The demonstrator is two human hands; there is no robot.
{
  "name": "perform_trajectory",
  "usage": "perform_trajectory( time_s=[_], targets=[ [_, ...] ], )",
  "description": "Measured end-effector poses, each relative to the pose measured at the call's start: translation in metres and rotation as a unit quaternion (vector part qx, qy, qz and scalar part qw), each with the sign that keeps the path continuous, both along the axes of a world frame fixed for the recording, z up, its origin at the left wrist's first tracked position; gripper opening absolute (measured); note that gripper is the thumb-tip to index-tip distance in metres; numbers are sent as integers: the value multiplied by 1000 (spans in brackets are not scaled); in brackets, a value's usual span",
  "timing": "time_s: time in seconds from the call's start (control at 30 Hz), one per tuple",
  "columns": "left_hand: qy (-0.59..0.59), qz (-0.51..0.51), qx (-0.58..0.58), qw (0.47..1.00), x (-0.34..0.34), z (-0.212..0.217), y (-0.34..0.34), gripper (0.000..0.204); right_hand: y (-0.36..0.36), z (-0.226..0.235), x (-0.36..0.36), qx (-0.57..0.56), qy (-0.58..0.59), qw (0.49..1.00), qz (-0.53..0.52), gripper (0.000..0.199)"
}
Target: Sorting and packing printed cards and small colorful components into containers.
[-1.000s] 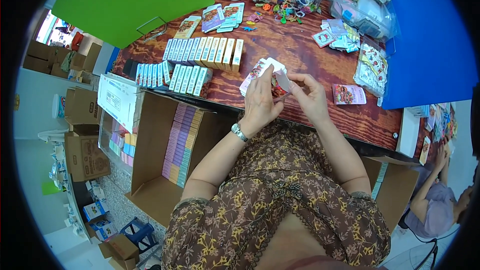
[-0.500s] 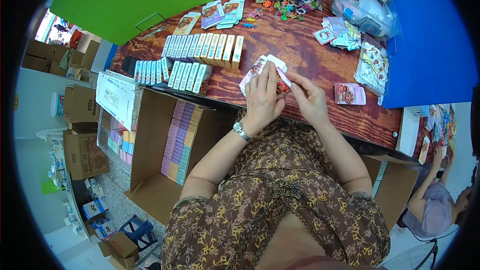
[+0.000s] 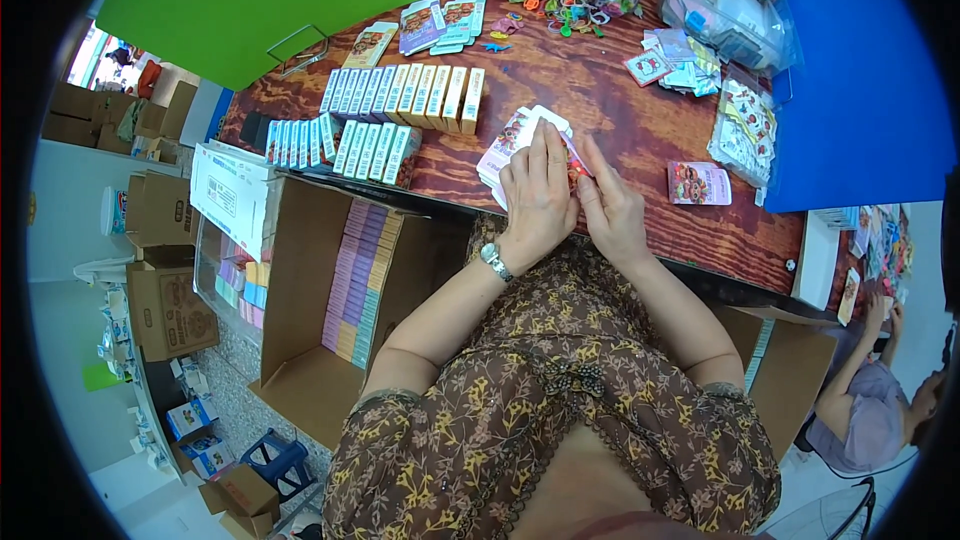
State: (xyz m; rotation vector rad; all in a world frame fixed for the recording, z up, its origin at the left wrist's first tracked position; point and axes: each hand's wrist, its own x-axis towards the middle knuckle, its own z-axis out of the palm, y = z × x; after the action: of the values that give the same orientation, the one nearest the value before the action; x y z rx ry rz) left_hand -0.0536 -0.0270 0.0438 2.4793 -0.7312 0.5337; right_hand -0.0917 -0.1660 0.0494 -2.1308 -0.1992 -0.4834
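Both hands have dropped closer to the bench (image 3: pixel 640 130), left hand (image 3: pixel 537 190) and right hand (image 3: pixel 608 208) together grasping a small packet (image 3: pixel 520 135).

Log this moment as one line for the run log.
left hand: on small white box | right hand: touching the box, beside left | nearby: rows of packed boxes, pink packet | surface: wooden table

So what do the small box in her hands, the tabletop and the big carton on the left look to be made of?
Small box: thin printed card, apparently glossy, with a white flap folded open; both the left hand and right hand grip it.
Tabletop: reddish-brown wood or wood veneer, showing bold grain and a slight sheen.
Big carton: brown corrugated cardboard, matte, with flaps open.
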Motion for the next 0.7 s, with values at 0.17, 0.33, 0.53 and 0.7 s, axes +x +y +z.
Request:
perform_trajectory(
  time_s=[0.17,0.33,0.53,0.7],
  targets=[
    [-13,-27,-31,999,1,5,3,91,-4,4,7,125,18,992,5,52],
    [-47,-35,-55,997,3,0,3,90,-7,4,9,10,-5,999,41,53],
    [-89,-40,-67,993,4,-5,1,81,-2,4,3,-63,-56,995,46,54],
    [-34,-52,-101,993,4,-2,4,92,-4,17,4,-19,-48,997,54,55]
  ],
)
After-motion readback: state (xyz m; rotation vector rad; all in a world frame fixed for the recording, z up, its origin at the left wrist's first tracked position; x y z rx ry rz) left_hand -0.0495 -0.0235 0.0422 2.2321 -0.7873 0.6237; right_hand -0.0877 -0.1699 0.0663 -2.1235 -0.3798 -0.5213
